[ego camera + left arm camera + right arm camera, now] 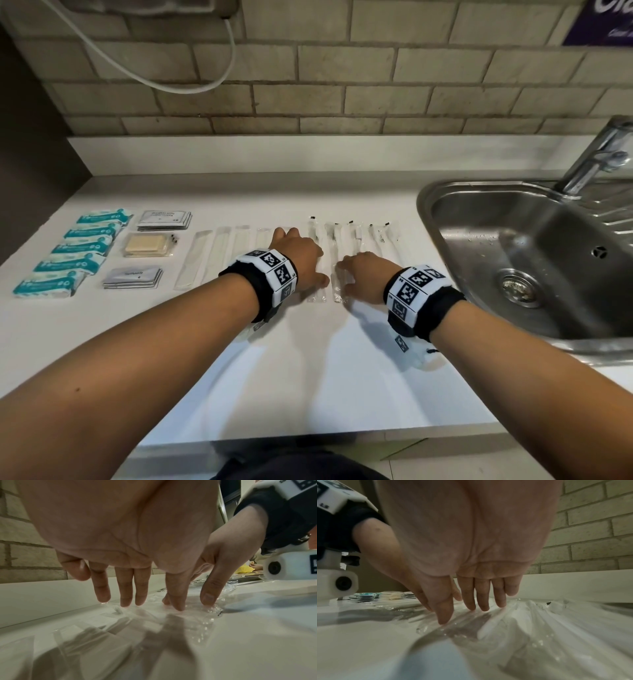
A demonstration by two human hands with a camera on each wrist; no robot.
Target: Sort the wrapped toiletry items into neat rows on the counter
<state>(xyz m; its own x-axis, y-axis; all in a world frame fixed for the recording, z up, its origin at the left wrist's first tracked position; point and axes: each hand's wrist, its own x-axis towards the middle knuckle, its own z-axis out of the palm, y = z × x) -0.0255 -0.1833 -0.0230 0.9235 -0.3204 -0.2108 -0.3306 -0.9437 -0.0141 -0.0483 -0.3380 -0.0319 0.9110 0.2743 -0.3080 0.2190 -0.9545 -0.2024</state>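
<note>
Both hands press flat on a row of clear-wrapped toothbrushes (346, 246) laid side by side on the white surface (308, 359), just left of the steel sink (534, 260). The left hand (298, 261) has its fingers (126, 595) straight and slightly apart, tips down on the film; the right hand (363, 274) does the same, its fingers (482, 599) close together and its thumb on the wrapper's near end. Neither hand grips anything. To the left lie a row of flat white-wrapped pieces, perhaps combs (212, 253), three small stacks of sachets (150, 250) and a column of teal tissue packs (75, 253), already in order. The risk here looks to be the slick film: a sideways nudge from either hand could slide one wrapper over its neighbour or skew the whole row, and the crinkled ends may catch on a fingertip and drag along. The rightmost wrappers lie near the sink, so a hard push that way could send one over the rim.
</note>
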